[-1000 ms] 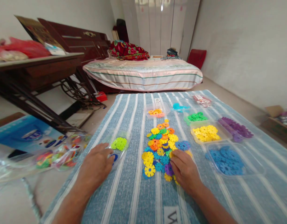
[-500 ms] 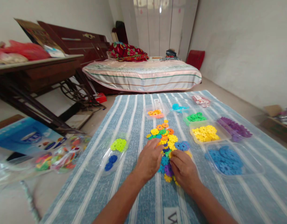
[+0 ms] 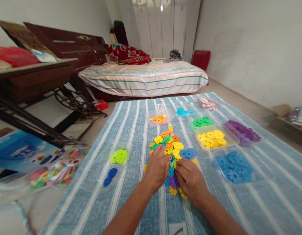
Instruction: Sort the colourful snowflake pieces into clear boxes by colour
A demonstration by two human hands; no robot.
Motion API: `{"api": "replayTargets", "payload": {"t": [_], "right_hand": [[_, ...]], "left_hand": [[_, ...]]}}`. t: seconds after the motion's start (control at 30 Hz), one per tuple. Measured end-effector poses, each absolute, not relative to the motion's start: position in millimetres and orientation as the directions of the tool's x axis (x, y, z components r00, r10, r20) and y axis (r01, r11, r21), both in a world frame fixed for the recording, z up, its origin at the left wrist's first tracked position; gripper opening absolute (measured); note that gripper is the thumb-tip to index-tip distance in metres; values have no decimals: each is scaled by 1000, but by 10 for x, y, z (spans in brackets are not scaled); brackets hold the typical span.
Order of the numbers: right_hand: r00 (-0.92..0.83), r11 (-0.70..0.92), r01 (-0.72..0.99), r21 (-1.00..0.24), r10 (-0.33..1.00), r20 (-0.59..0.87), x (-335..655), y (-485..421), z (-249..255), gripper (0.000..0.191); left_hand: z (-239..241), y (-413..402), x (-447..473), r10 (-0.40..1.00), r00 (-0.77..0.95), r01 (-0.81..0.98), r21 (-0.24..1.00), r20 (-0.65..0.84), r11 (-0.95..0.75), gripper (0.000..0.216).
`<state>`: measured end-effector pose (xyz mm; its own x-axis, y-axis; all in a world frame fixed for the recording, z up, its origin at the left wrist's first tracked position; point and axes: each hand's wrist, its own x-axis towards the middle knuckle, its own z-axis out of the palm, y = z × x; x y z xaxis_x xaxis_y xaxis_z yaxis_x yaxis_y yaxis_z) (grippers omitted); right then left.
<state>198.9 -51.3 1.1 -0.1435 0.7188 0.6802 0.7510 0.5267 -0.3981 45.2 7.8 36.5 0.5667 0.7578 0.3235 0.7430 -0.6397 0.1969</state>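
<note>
Item: 1 loose pile of flower-shaped plastic pieces (image 3: pixel 177 146), mixed colours, lying mid-counter on a cloth-covered counter (image 3: pixel 131 120), blue with white stripes.

Hands: 2, both at the pile. The left hand (image 3: pixel 156 166) lies back upward over the pile's left side, fingers together and loosely bent; from where I stand I cannot tell whether it has hold of a piece. The right hand (image 3: pixel 191 179) is at the pile's right side, thumb and fingers drawn nearly together at the tips; a grip on any piece is hidden.

Toward the left edge: 1 transparent tray (image 3: pixel 95 173), with lime-green pieces (image 3: pixel 119 156) and dark blue pieces (image 3: pixel 110 177).

Toward the far edge: orange pieces (image 3: pixel 159 119) in a shallow container (image 3: pixel 169 114); light blue pieces (image 3: pixel 184 112) to their right.

Toward the right edge: green pieces (image 3: pixel 202 122); yellow pieces (image 3: pixel 212 138) in a tub; purple pieces (image 3: pixel 241 130); blue pieces (image 3: pixel 234 168) in a wide transparent box (image 3: pixel 262 171).

Near the far right corner: 1 reddish packet (image 3: pixel 207 103).

Beyond the far edge: 1 bed (image 3: pixel 146 81), bearing a red flowered quilt (image 3: pixel 128 54).
</note>
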Motion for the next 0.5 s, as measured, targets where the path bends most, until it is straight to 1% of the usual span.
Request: {"api": "replayTargets", "payload": {"t": [0.13,0.23,0.33,0.5], "right_hand": [[-137,519,754,-402,723,677,1988,-517,15,20],[-139,518,754,-404,726,673,1989,-516,15,20],[-147,522,753,-401,728,670,1992,-517,9,19],[-149,515,748,-419,745,650,1994,-525,16,19]], "left_hand": [[249,52,368,685,530,705,190,499,-684,16],[233,17,325,649,490,693,192,582,-695,14],[257,-35,281,656,462,693,219,597,-687,13],[317,-126,210,687,465,695,251,558,-674,11]]}}
